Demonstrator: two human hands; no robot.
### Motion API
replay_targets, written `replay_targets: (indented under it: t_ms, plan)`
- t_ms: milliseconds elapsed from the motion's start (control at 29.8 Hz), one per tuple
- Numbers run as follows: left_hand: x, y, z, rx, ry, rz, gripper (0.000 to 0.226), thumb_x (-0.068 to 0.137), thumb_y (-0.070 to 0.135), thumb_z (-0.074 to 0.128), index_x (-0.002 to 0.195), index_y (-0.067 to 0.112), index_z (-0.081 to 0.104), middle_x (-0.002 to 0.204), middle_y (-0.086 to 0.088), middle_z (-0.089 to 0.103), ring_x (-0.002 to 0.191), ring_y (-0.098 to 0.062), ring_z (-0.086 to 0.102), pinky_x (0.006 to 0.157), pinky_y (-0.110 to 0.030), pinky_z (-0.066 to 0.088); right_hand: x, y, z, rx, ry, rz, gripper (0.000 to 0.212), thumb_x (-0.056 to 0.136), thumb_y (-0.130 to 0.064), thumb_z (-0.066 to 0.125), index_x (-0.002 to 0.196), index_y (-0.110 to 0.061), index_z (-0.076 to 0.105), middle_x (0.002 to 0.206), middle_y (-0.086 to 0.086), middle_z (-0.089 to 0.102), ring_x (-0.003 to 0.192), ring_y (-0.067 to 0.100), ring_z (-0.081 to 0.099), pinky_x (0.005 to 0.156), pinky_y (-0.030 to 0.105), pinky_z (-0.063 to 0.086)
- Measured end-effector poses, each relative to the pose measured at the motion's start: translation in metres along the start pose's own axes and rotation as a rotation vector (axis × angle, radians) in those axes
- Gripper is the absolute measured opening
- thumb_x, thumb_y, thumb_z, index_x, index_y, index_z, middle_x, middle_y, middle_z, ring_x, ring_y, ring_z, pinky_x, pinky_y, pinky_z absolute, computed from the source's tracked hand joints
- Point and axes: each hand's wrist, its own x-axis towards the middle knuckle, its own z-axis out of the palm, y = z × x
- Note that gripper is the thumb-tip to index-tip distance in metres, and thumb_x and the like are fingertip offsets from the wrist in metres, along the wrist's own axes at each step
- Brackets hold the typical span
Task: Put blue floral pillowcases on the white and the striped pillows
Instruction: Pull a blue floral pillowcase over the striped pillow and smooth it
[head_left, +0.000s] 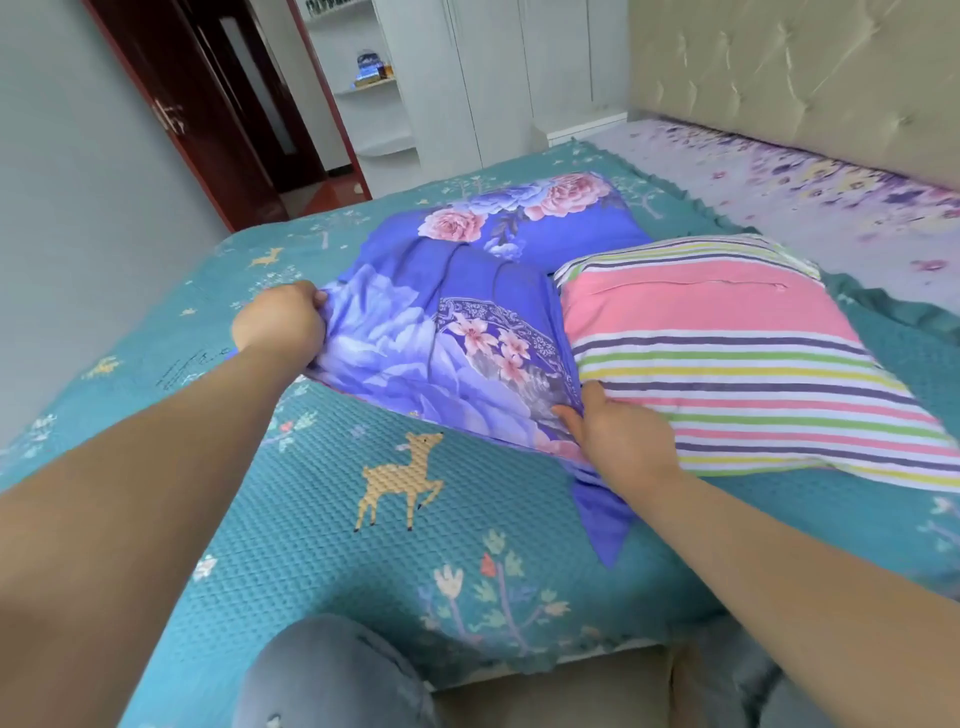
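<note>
A blue floral pillowcase (441, 353) lies rumpled on the bed in front of me. My left hand (280, 325) grips its left edge, fingers curled into the cloth. My right hand (618, 436) pinches its right lower edge, beside the striped pillow (727, 358), which lies bare to the right with pink, green, yellow and navy stripes. Behind the pillowcase lies a pillow in a blue floral cover (519, 218) with pink roses. A loose blue flap (608, 519) hangs under my right wrist.
The bed carries a teal quilted cover (363, 561) with deer and tree patterns. A purple floral sheet (779, 182) and a beige tufted headboard (805, 73) are at the back right. A dark door (208, 104) and white shelves stand back left. My knee (332, 675) is below.
</note>
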Motion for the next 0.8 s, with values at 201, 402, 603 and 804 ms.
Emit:
replay_targets:
  t_ms: [201, 402, 603, 804]
  plan:
    - [-0.014, -0.03, 0.04, -0.157, -0.147, -0.099, 0.033, 0.1, 0.023, 0.039, 0.114, 0.001, 0.058, 0.12, -0.031, 0.056, 0.11, -0.043, 0.054, 0.093, -0.042, 0.044, 0.02, 0.068, -0.057, -0.007, 0.24, 0.026, 0.041, 0.078, -0.043, 0.068, 0.075, -0.004, 0.056, 0.032, 0.014, 0.044, 0.024, 0.032, 0.045, 0.039, 0.022, 0.026]
    - [-0.072, -0.029, 0.113, -0.238, -0.393, -0.191, 0.036, 0.099, 0.022, 0.04, 0.119, -0.001, 0.058, 0.123, -0.032, 0.053, 0.112, -0.042, 0.054, 0.096, -0.043, 0.042, 0.008, 0.068, -0.051, -0.119, 0.083, 0.061, 0.035, 0.09, -0.042, 0.058, 0.093, -0.008, 0.054, 0.065, 0.018, 0.065, 0.063, 0.037, 0.065, 0.051, 0.032, 0.031]
    - [-0.064, 0.018, 0.08, -0.435, -0.056, 0.142, 0.034, 0.093, 0.012, 0.05, 0.126, 0.003, 0.052, 0.136, -0.021, 0.045, 0.123, -0.04, 0.046, 0.105, -0.046, 0.035, 0.021, 0.036, -0.052, -0.319, 0.114, 0.067, 0.03, 0.055, -0.017, 0.083, 0.07, -0.003, 0.061, 0.072, 0.015, 0.057, 0.065, 0.031, 0.057, 0.054, 0.032, 0.043]
    - [-0.11, 0.091, 0.08, -0.171, -0.184, 0.285, 0.048, 0.093, 0.05, 0.041, 0.123, 0.014, 0.053, 0.118, -0.015, 0.064, 0.11, -0.033, 0.057, 0.088, -0.038, 0.044, 0.084, 0.018, -0.07, -0.203, -0.273, 0.185, 0.067, 0.089, -0.064, 0.04, 0.123, -0.009, 0.056, 0.134, 0.015, 0.04, 0.123, 0.032, 0.035, 0.1, 0.04, 0.03]
